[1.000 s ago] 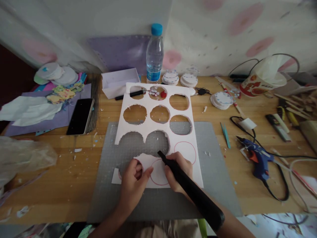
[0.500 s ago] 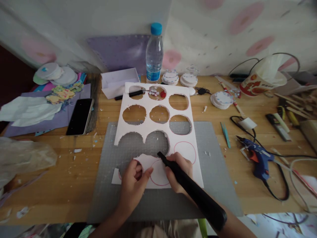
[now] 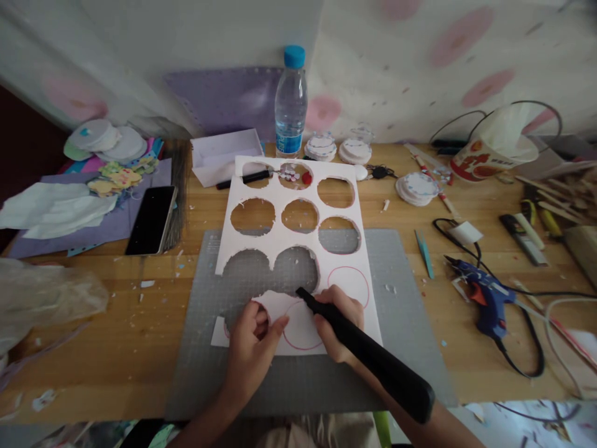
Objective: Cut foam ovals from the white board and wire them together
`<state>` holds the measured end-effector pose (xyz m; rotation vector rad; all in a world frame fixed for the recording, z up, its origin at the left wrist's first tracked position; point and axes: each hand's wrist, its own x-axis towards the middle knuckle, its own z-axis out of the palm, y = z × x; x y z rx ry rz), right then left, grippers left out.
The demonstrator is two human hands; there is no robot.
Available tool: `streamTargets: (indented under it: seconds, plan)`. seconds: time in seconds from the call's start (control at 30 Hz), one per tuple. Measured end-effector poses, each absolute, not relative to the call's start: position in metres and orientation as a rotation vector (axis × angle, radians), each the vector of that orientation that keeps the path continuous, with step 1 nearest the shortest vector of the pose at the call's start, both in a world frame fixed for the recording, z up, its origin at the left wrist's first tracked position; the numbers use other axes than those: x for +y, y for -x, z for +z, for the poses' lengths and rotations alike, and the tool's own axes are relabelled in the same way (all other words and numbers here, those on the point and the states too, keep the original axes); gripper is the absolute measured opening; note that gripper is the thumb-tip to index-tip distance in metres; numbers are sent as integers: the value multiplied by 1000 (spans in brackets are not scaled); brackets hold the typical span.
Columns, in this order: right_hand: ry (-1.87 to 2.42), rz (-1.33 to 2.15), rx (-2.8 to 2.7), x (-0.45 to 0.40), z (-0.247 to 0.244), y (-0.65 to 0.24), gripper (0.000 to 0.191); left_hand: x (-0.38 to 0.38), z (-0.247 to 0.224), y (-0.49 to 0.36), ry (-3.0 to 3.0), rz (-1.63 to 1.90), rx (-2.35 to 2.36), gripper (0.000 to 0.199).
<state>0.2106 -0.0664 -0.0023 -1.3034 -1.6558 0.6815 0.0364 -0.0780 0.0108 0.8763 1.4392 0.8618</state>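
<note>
White board cut with round holes lies flat beneath two bare hands, one of them gripping a long black tool.

Left hand, wrist low, holds the board's near part: fingers curl in at the edge of a cut opening, and the thumb presses on top, pointing toward the other hand. Right hand is closed around the tool near its narrow end, much like a pen, with the thick handle sloping back over the forearm; its tip meets the edge of another opening, just ahead of and between the hands. Between them is a drawn red circle. Gray mat lies under the hands; well right of them rests a blue glue gun.
</note>
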Motion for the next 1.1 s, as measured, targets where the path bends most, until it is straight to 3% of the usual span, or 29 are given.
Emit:
streamTargets:
  seconds: [0.83, 1.1]
  plan:
    - [1276, 710, -1563, -62, 12, -208, 10, -79, 14, -37, -866, 890, 1446, 28]
    - [1263, 933, -1329, -68, -3, -218, 8, -77, 12, -36, -889, 891, 1441, 28]
